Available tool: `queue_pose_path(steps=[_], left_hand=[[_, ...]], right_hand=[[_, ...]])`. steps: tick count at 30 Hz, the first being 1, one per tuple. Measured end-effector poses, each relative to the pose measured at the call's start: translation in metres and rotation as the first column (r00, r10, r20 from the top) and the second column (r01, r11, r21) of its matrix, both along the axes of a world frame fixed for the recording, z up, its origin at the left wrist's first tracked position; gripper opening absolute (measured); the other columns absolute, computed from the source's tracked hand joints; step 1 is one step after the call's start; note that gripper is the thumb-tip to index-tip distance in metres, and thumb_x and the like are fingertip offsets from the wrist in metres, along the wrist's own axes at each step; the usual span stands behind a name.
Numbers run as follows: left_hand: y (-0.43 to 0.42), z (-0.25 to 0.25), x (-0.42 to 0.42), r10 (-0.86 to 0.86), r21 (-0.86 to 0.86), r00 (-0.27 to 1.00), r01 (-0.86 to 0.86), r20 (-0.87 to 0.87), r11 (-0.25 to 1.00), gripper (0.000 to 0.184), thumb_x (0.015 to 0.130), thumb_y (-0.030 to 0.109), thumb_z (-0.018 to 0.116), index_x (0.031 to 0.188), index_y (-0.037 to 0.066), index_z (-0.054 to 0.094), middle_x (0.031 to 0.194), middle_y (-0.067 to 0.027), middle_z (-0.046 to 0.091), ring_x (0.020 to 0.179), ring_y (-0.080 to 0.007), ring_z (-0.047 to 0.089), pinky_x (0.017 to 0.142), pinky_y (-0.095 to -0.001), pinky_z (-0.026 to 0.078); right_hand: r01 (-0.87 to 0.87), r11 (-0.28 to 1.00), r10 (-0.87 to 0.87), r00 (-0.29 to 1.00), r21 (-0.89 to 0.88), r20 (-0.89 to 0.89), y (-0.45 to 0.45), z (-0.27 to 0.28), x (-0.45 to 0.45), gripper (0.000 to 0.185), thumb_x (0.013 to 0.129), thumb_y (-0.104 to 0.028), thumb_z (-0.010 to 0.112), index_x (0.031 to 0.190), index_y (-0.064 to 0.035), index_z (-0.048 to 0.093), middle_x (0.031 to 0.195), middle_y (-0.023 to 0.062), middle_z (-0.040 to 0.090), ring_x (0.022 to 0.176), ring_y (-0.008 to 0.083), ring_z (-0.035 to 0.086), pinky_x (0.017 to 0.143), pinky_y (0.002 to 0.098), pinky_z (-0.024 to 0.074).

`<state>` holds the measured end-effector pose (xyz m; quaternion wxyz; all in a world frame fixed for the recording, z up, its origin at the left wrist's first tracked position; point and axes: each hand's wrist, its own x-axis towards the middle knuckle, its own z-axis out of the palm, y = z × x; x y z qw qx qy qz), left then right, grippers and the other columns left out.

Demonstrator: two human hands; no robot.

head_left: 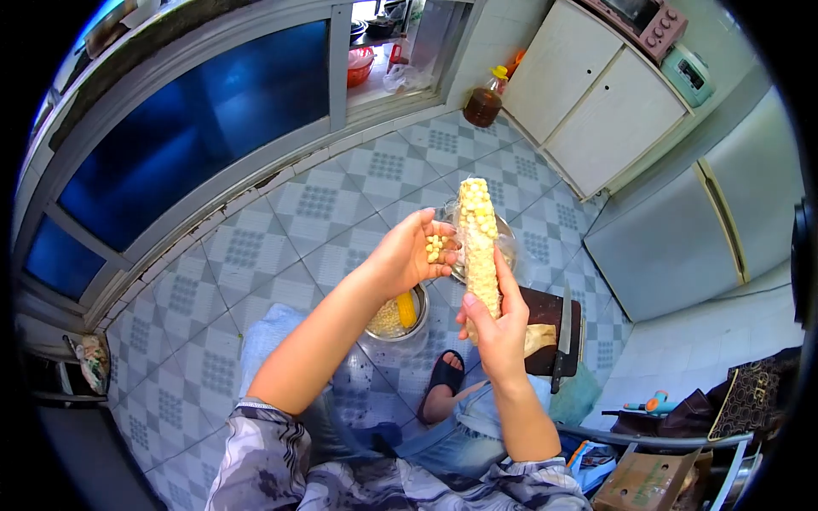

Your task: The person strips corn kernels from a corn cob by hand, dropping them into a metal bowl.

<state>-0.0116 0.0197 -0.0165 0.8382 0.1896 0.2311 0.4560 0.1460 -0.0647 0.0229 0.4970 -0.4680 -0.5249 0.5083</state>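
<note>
A partly stripped corn cob stands nearly upright in front of me, with pale kernels still on its upper end. My right hand is closed around its lower part. Beside the cob, my left hand is cupped with loose corn kernels lying in its fingers. Below my left forearm, a metal bowl on the floor contains kernels and a yellow piece of corn. Another metal bowl is mostly hidden behind the cob.
A long knife lies on a dark cutting board at the right, near a pale husk-like piece. A refrigerator and white cabinets line the right. An oil jug stands by the back wall on the tiled floor.
</note>
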Motion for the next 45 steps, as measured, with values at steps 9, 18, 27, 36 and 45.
queue_pose_path(steps=[9, 18, 27, 36, 45], left_hand=[[0.011, -0.023, -0.002, -0.101, -0.057, 0.992, 0.105, 0.081, 0.993, 0.043, 0.095, 0.040, 0.033, 0.098, 0.004, 0.056, 0.096, -0.0138, 0.061, 0.087, -0.0260, 0.060, 0.077, -0.0390, 0.050], [0.038, -0.129, 0.000, -0.044, -0.267, 0.995, 0.020, -0.085, 0.963, 0.037, 0.094, 0.037, 0.033, 0.103, 0.007, 0.053, 0.094, -0.0126, 0.062, 0.084, -0.0246, 0.061, 0.074, -0.0393, 0.050], [0.044, -0.358, -0.013, -0.063, -0.345, 0.806, -0.179, -0.588, 0.921, 0.034, 0.091, 0.044, 0.042, 0.092, 0.013, 0.054, 0.074, -0.0030, 0.058, 0.059, -0.0149, 0.053, 0.052, -0.0316, 0.041], [0.006, -0.359, -0.009, -0.002, -0.212, 0.798, -0.158, -0.602, 0.964, 0.051, 0.091, 0.040, 0.039, 0.134, 0.013, 0.045, 0.141, -0.0099, 0.039, 0.126, -0.0220, 0.039, 0.104, -0.0340, 0.030], [0.023, -0.359, -0.023, -0.012, -0.159, 0.643, -0.172, -0.766, 0.972, 0.022, 0.089, 0.020, 0.048, 0.090, 0.004, 0.061, 0.073, -0.0043, 0.059, 0.068, -0.0152, 0.056, 0.064, -0.0294, 0.047]], right_hand=[[-0.055, 0.998, 0.052, 0.993, -0.019, -0.109, -0.004, 0.010, 0.011, 0.062, 0.082, 0.000, 0.056, 0.140, -0.0033, 0.033, 0.098, 0.0088, 0.059, 0.063, 0.0070, 0.056, 0.046, 0.0200, 0.0448], [-0.118, 0.988, 0.084, 0.954, -0.103, -0.289, -0.007, 0.018, 0.021, 0.061, 0.081, -0.002, 0.058, 0.137, 0.0022, 0.034, 0.090, 0.0077, 0.058, 0.059, 0.0076, 0.055, 0.045, 0.0201, 0.0449], [-0.127, 0.987, 0.090, 0.942, -0.095, -0.322, -0.011, 0.026, 0.036, 0.063, 0.081, -0.002, 0.058, 0.139, 0.0016, 0.031, 0.098, 0.0116, 0.057, 0.063, 0.0105, 0.056, 0.048, 0.0222, 0.0459], [-0.132, 0.985, 0.090, 0.945, -0.114, -0.316, -0.009, 0.027, 0.046, 0.064, 0.082, -0.004, 0.059, 0.139, 0.0010, 0.031, 0.107, 0.0110, 0.055, 0.066, 0.0083, 0.055, 0.050, 0.0205, 0.0457], [-0.136, 0.983, 0.092, 0.945, -0.121, -0.313, -0.007, 0.024, 0.041, 0.062, 0.083, -0.004, 0.058, 0.138, 0.0016, 0.031, 0.103, 0.0101, 0.056, 0.065, 0.0084, 0.055, 0.049, 0.0210, 0.0453]])
